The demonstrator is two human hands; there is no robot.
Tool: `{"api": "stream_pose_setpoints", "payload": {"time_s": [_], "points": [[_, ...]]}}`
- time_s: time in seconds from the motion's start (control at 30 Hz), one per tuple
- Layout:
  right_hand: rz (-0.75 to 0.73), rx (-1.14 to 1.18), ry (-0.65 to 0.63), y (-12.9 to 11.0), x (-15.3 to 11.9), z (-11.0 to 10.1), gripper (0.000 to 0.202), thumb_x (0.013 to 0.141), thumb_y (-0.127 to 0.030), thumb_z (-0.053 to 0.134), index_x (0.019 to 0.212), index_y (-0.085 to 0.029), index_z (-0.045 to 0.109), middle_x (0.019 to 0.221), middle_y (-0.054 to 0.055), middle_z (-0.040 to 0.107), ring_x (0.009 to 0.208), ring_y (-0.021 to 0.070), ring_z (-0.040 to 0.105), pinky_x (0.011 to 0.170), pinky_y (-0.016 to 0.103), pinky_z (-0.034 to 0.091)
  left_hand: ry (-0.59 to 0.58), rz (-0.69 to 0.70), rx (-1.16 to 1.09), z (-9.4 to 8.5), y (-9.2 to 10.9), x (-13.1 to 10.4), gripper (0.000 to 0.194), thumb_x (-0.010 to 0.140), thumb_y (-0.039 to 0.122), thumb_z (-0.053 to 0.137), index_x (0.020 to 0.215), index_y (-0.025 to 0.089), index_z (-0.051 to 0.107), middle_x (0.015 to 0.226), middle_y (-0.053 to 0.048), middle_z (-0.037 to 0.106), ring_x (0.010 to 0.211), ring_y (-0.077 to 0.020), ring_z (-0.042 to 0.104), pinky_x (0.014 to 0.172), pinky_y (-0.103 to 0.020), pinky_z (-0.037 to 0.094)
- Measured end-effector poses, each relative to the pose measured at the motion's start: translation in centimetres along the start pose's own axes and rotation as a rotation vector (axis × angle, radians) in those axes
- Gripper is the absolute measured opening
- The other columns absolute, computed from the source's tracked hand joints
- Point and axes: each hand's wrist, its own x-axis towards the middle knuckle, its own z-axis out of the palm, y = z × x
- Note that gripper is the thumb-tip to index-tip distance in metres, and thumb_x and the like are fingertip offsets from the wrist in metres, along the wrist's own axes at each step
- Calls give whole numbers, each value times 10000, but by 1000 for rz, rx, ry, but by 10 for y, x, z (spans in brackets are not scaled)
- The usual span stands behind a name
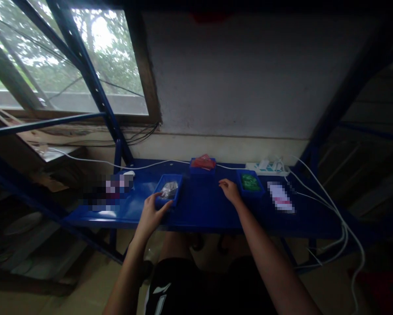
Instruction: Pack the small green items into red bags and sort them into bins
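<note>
A blue tray (180, 186) with clear plastic packets (170, 189) stands left of the middle of the blue shelf (203, 205). My left hand (153, 211) is at its near left side, thumb and fingers spread apart over the tray's edge. My right hand (229, 189) hovers over the shelf just left of a second blue tray (261, 189), which holds green packets (250, 182). Its fingers are curled together, and anything between them is too small to make out. At the back, a third blue tray (202, 171) carries red packets (203, 162).
A white power strip (265, 168) with plugs and cables lies at the back right. Blurred items sit at the shelf's left (113, 190) and right (281, 197). Blue metal posts frame both sides, and a white cable (150, 164) runs along the back.
</note>
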Motion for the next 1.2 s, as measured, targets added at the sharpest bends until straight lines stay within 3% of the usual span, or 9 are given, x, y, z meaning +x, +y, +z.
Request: {"api": "stream_pose_setpoints", "payload": {"time_s": [0.2, 0.4, 0.8, 1.0, 1.2], "points": [[-10, -14, 8, 0, -1, 0, 162, 756, -157, 536, 816, -220, 672, 764, 9, 722, 746, 179, 681, 712, 298, 521, 75, -13, -36, 23, 3, -3, 396, 672, 567, 596, 816, 198, 587, 963, -95, 598, 960, -302, 597, 874, -431, 484], [3, -13, 3, 2, 0, 1, 162, 760, -155, 540, 825, -219, 674, 773, 14, 723, 747, 181, 681, 714, 300, 521, 86, 102, -1, 33, 21, -2, 279, 692, 430, 664, 848, 210, 595, 1157, -93, 554, 1079, -289, 570, 928, -407, 477], [9, -12, 4, 3, 1, 2, 146, 771, -160, 553, 826, -216, 676, 728, 10, 713, 695, 176, 674, 704, 302, 524, -25, 378, 161, 54, 60, 2, 195, 744, 240, 660, 916, 202, 579, 1331, -129, 442, 1246, -335, 435, 993, -493, 435], [-14, 1, 18, 5, 1, 2, 153, 800, -183, 536, 847, -224, 676, 780, 17, 721, 753, 181, 684, 712, 302, 531, -150, 551, 303, 54, 78, 13, 261, 700, 151, 679, 940, 205, 592, 1332, -142, 467, 1242, -354, 432, 982, -504, 443], [-45, 19, 45, 3, 2, 5, 161, 832, -301, 556, 906, -229, 680, 923, 40, 726, 881, 195, 678, 817, 332, 523, -262, 665, 421, 51, 104, 20, 305, 698, 65, 624, 968, 204, 595, 1376, -152, 456, 1285, -354, 387, 904, -511, 480]]}}
